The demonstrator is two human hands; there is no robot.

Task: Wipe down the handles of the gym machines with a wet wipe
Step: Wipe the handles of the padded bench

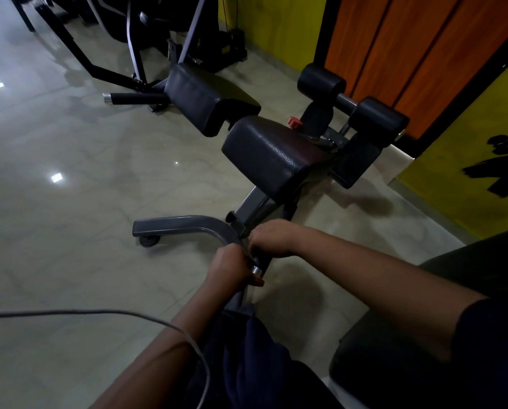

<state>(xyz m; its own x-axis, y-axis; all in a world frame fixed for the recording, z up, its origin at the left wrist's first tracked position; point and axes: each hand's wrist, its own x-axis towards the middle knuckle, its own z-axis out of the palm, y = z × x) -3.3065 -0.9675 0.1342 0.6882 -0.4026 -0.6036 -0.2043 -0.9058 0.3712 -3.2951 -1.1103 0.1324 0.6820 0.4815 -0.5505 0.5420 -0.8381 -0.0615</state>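
I have both hands down on the near handle (256, 268) of the back-extension bench, low in the middle of my view, its chrome end poking out between them. The left hand (227, 268) is curled round the handle just beside that chrome end, and the right hand (272, 239) is curled over it a little further up, the two touching knuckle to knuckle. I cannot make out the wet wipe; if it is there it is buried inside one of the grips, so I would check that before trusting the stroke. To do this step well I judge that one hand should steady the bar while the other twists the wipe right round it and draws it out over the chrome end, so the underside gets covered as well. A small red piece (258, 281) sits just under the end and could snag the wipe. The grey foot (176, 227) of the frame branches off to the left, clear of my hands. Beyond it stand the two black pads (273, 154), the foam rollers (379, 115) and a red knob (294, 121). The matching far handle (135, 98) sticks out to the left by the rear pad, well apart. A thin cable (99, 312) crosses over my left forearm and may drag as I reach.
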